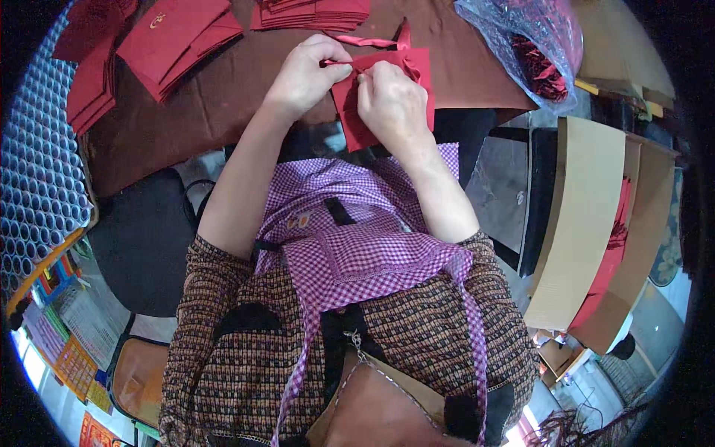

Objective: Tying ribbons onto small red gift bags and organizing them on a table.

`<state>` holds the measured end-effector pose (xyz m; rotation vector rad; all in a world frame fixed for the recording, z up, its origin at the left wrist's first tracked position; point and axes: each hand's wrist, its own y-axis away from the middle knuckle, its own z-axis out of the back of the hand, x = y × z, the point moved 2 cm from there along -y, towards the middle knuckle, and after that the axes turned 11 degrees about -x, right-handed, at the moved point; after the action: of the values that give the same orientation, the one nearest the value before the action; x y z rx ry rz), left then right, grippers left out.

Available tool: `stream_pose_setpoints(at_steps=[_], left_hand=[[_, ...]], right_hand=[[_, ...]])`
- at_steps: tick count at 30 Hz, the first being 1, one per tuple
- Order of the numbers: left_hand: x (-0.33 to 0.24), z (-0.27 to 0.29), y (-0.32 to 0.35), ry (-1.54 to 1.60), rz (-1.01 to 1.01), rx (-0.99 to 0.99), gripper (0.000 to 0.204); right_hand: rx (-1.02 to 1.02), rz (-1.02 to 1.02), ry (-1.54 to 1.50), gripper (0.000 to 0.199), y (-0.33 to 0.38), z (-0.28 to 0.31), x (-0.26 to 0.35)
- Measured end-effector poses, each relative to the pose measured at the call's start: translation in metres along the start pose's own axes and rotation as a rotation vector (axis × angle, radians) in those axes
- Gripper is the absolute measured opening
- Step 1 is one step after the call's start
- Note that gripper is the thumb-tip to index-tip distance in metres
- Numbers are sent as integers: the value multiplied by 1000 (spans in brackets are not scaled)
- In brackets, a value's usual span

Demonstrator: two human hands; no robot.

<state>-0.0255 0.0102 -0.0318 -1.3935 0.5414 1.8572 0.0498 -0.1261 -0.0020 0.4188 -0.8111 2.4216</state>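
Observation:
A red paper envelope (pixel 363 132) lies at the near edge of the brown-covered table, partly overhanging it. Over its upper part runs a red ribbon (pixel 365 40), with one end standing up at the far side. My left hand (pixel 309 71) pinches the ribbon at the envelope's left edge, thumb and finger pressed together. My right hand (pixel 393 97) rests over the envelope with its fingers curled in a pinch. The ribbon bunches beside its knuckles, and the part between its fingertips is mostly hidden.
Stacks of red envelopes (pixel 179 45) lie at the far left, with another stack (pixel 309 13) at the far middle. A clear plastic bag (pixel 532 48) of red ribbons sits at the right. An open cardboard box (pixel 581 223) holding red items stands right of me, and a dark stool (pixel 141 238) left.

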Motion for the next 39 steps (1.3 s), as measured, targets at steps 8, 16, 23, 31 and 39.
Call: stream_pose_setpoints(at_steps=[8,16,23,31,39], left_hand=[[2,0,0,16,-36,19,12],[-1,3,-1,40,-33,37,13],[-6,4,1,71,-54,59,13],[-1,-1,5,-150,-247,-121,19],[-6,-1,9,-211,-241,-128,20]], right_hand=[[24,-56,-8,15,-2,1,-1],[-38,2,-19,16,1,-3,3],[-99,60,42,13,4,-14,1],[36,-79,-80,16,-6,-3,1],[57,-63,-139,15,-6,5,-4]])
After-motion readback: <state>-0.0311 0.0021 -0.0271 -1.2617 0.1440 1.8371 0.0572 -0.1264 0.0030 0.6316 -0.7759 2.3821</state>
